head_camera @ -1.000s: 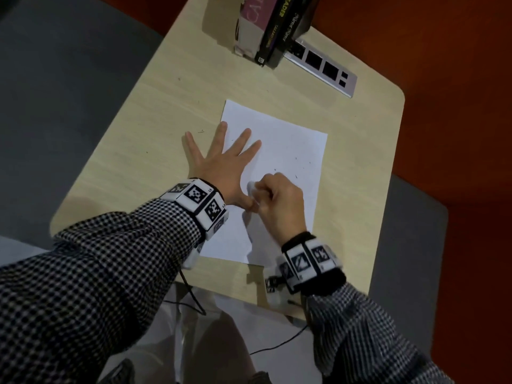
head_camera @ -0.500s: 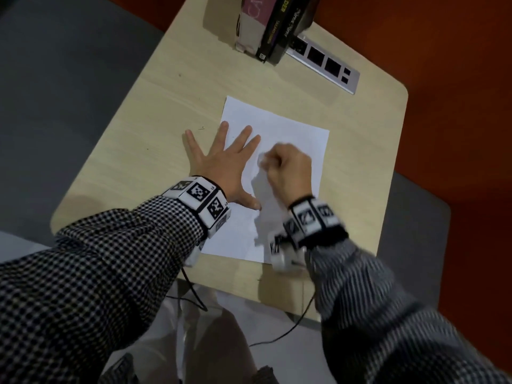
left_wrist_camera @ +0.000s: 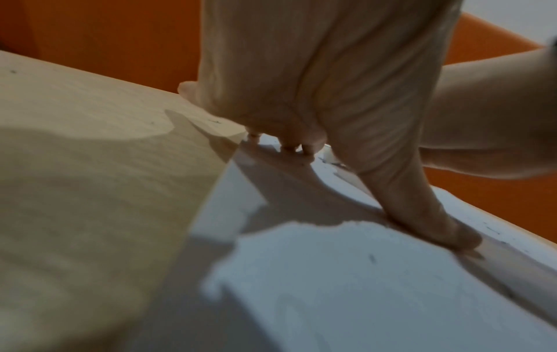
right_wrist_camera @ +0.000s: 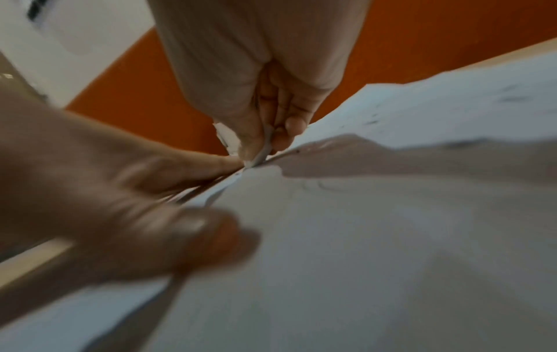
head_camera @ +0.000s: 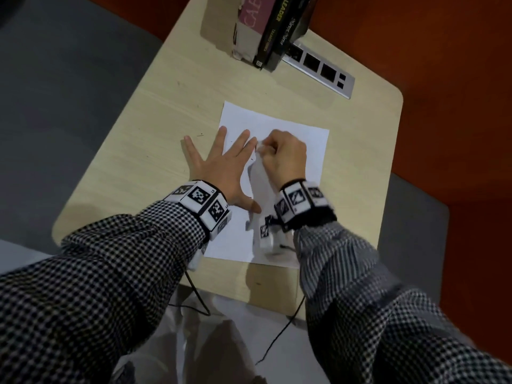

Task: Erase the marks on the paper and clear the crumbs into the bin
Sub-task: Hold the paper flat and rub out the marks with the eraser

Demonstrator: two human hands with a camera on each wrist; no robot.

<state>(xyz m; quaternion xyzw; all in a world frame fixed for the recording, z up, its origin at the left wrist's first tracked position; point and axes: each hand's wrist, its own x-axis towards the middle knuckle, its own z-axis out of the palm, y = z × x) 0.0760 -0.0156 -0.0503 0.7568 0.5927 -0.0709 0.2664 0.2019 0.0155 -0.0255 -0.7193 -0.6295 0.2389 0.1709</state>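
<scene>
A white sheet of paper (head_camera: 302, 134) lies on the light wooden desk (head_camera: 155, 151). My left hand (head_camera: 221, 164) lies flat with fingers spread on the sheet's left edge, pressing it down; the left wrist view shows its thumb (left_wrist_camera: 428, 214) on the paper (left_wrist_camera: 346, 285). My right hand (head_camera: 282, 156) is curled just right of the left fingers, pinching a small white eraser (head_camera: 261, 146) against the sheet. In the right wrist view the eraser (right_wrist_camera: 262, 152) touches the paper (right_wrist_camera: 392, 226) beside faint pencil marks (right_wrist_camera: 319, 185). Small dark crumbs (head_camera: 250, 159) lie near it.
Several books (head_camera: 268, 29) stand at the desk's far edge beside a grey socket strip (head_camera: 321, 70). Orange floor (head_camera: 443, 79) lies right of the desk and grey carpet (head_camera: 69, 92) left. Cables (head_camera: 279, 331) hang off the near edge. No bin is in view.
My right hand slid with the eraser from near the left thumb up the sheet and then slightly left, close to the left fingertips. The left hand has stayed flat.
</scene>
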